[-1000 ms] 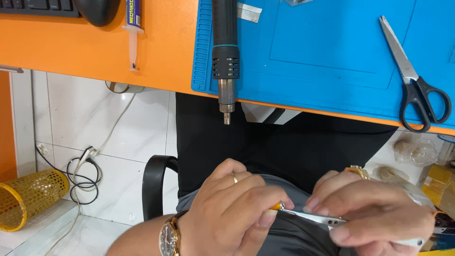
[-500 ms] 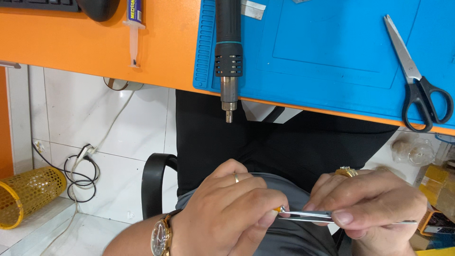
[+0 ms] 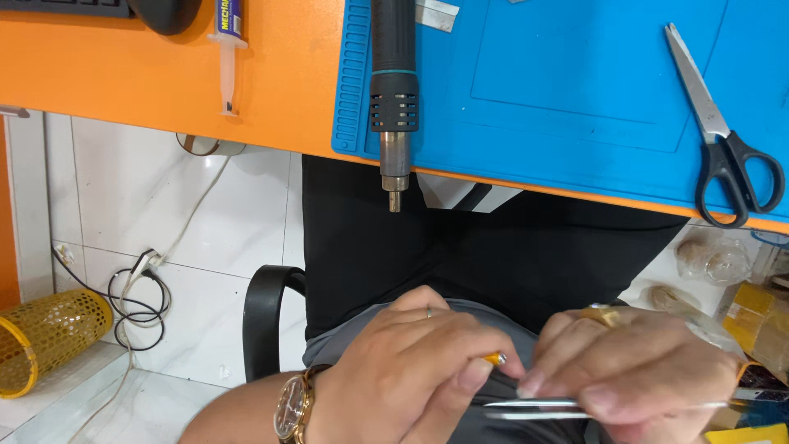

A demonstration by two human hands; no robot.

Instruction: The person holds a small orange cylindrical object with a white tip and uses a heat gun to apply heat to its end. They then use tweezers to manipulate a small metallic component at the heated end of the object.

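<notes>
Two surfaces fill the upper part of the view: an orange desk and, lying on it, a blue work mat that reaches to the desk's near edge. On the mat's left part lies a hot-air handpiece whose metal nozzle juts out past the desk edge toward the person. Near the mat's right end rest black-handled scissors, blades pointing away from the person. Left of the mat, a syringe lies on the bare orange. Below the desk, white floor tiles show, with a yellow mesh basket and a tangle of black cable well to the left of the mat.

Well below the mat's near edge, over the person's lap, both hands meet. The left hand, wearing a ring and a wristwatch, is curled closed, thumb and fingers pinching something small with an orange tip; what it is cannot be told. The right hand is closed around metal tweezers, fingers pressing them from above. The tweezers' long axis runs nearly level, parallel to the mat's near edge, with the tips pointing left toward the left hand's thumb.
</notes>
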